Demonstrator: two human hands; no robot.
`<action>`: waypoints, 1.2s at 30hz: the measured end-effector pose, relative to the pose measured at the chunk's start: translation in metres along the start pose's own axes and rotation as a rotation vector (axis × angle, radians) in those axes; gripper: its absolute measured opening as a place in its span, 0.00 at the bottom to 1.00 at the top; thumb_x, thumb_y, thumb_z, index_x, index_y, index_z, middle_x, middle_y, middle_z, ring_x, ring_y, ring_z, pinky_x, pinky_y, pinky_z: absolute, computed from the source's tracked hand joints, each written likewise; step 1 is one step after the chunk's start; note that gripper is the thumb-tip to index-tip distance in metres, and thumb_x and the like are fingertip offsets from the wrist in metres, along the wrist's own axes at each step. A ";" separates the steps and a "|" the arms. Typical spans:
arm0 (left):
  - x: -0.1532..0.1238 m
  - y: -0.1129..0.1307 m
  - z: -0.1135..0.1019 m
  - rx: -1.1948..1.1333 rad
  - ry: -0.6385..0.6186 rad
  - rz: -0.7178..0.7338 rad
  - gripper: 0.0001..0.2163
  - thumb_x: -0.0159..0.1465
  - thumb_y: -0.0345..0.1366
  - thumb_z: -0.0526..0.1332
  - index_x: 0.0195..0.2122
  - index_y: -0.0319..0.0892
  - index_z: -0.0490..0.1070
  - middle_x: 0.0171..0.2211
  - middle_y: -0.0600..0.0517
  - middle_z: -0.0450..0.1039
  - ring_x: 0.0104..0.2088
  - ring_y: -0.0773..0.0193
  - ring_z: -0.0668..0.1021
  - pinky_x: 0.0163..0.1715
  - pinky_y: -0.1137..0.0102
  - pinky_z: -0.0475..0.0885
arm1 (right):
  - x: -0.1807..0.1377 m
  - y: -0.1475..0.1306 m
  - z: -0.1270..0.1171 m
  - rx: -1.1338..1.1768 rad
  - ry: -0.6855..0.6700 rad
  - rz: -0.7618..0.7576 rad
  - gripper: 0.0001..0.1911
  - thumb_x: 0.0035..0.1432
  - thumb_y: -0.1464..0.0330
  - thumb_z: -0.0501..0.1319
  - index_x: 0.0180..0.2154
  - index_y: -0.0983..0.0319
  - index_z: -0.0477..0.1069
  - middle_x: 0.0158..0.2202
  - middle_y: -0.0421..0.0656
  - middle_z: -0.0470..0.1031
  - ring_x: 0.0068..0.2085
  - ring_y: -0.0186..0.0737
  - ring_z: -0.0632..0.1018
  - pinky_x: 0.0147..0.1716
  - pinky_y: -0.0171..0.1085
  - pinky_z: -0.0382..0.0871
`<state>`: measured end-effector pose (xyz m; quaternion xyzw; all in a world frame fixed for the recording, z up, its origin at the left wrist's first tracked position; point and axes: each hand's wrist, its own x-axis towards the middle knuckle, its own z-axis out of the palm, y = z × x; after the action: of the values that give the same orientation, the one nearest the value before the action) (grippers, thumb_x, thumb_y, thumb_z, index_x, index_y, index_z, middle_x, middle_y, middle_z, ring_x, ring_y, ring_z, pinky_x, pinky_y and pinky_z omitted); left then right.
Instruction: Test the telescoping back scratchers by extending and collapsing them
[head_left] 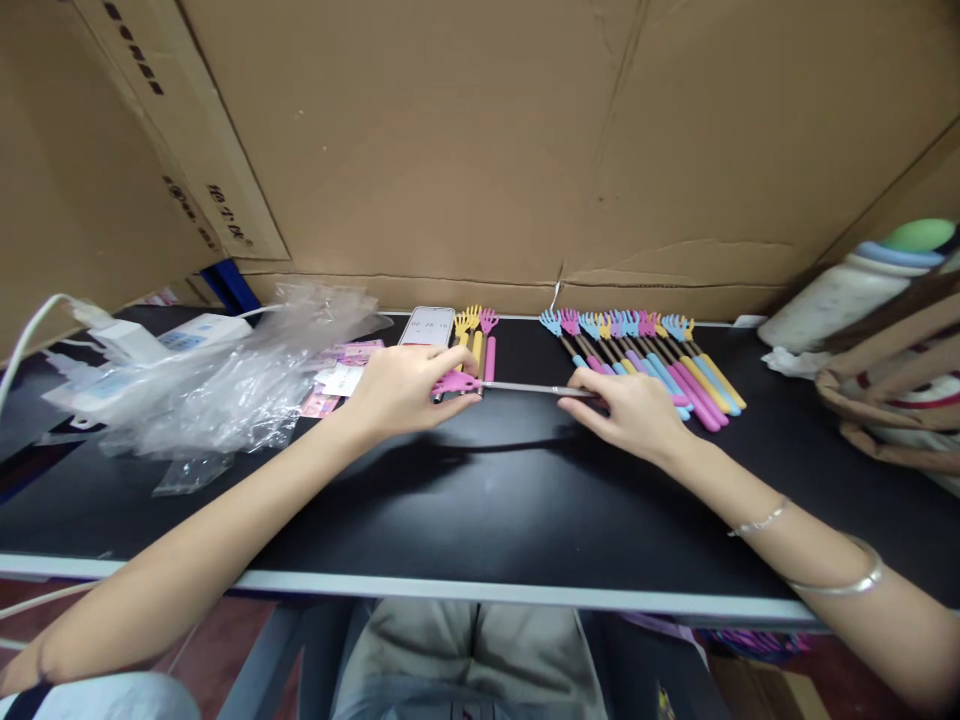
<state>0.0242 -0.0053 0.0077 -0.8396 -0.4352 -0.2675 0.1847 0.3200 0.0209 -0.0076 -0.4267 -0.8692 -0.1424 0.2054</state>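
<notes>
My left hand (409,390) pinches the pink hand-shaped head (454,382) of a telescopic back scratcher. Its thin metal rod (529,388) runs to the right, stretched out just above the black table (480,500). My right hand (634,412) closes on the rod's other end, where the handle is hidden under my fingers. Right behind that hand lies a row of several back scratchers (645,352) with blue, pink, yellow and purple handles. Three more scratchers (477,335) lie just behind my left hand.
A phone (427,326) with a lit screen lies beside the three scratchers. Crumpled clear plastic bags (225,375), small printed cards (337,380) and a white charger with cable (127,340) fill the left. A woven bag (892,400) and bottle (847,290) stand right. Cardboard walls the back.
</notes>
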 end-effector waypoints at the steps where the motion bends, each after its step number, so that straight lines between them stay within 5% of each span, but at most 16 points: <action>1: 0.000 0.001 0.001 0.004 -0.008 0.006 0.11 0.62 0.47 0.58 0.37 0.47 0.71 0.27 0.56 0.75 0.26 0.65 0.75 0.24 0.73 0.58 | 0.000 -0.001 0.001 0.002 -0.010 -0.033 0.14 0.61 0.57 0.53 0.31 0.59 0.69 0.23 0.37 0.74 0.22 0.32 0.71 0.23 0.32 0.51; 6: -0.001 0.007 0.006 -0.039 -0.008 0.005 0.10 0.64 0.46 0.57 0.37 0.46 0.70 0.29 0.56 0.76 0.25 0.66 0.75 0.23 0.74 0.58 | -0.001 -0.009 0.002 -0.055 0.007 -0.095 0.13 0.64 0.59 0.50 0.33 0.58 0.68 0.24 0.37 0.76 0.22 0.33 0.73 0.23 0.32 0.50; 12: -0.004 0.028 0.024 -0.059 -0.123 0.189 0.09 0.64 0.45 0.57 0.38 0.45 0.69 0.27 0.57 0.75 0.24 0.66 0.76 0.20 0.73 0.53 | -0.001 -0.028 0.005 -0.088 -0.066 -0.227 0.11 0.64 0.62 0.50 0.35 0.58 0.68 0.25 0.37 0.76 0.22 0.33 0.74 0.20 0.33 0.45; 22: 0.001 0.024 0.018 0.069 0.016 0.178 0.13 0.67 0.47 0.52 0.35 0.46 0.71 0.27 0.56 0.75 0.23 0.67 0.74 0.19 0.72 0.51 | 0.004 -0.022 -0.006 -0.079 0.036 -0.245 0.13 0.66 0.63 0.48 0.36 0.59 0.68 0.28 0.38 0.77 0.28 0.31 0.76 0.21 0.33 0.49; 29: 0.005 0.004 0.009 0.175 -0.051 0.206 0.17 0.68 0.49 0.49 0.36 0.45 0.71 0.26 0.53 0.74 0.24 0.65 0.74 0.21 0.72 0.52 | 0.006 -0.015 -0.005 -0.131 0.022 -0.217 0.16 0.67 0.61 0.46 0.36 0.60 0.69 0.29 0.40 0.77 0.27 0.32 0.75 0.22 0.34 0.48; 36: 0.007 -0.040 -0.007 0.304 -0.094 0.074 0.21 0.67 0.54 0.46 0.37 0.47 0.72 0.30 0.53 0.76 0.26 0.64 0.75 0.21 0.70 0.51 | 0.010 0.027 -0.015 -0.248 0.033 -0.119 0.20 0.66 0.57 0.45 0.37 0.60 0.71 0.28 0.42 0.76 0.30 0.35 0.75 0.24 0.34 0.50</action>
<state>-0.0073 0.0173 0.0203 -0.8290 -0.4478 -0.1520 0.2985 0.3398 0.0373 0.0126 -0.3942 -0.8651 -0.2677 0.1568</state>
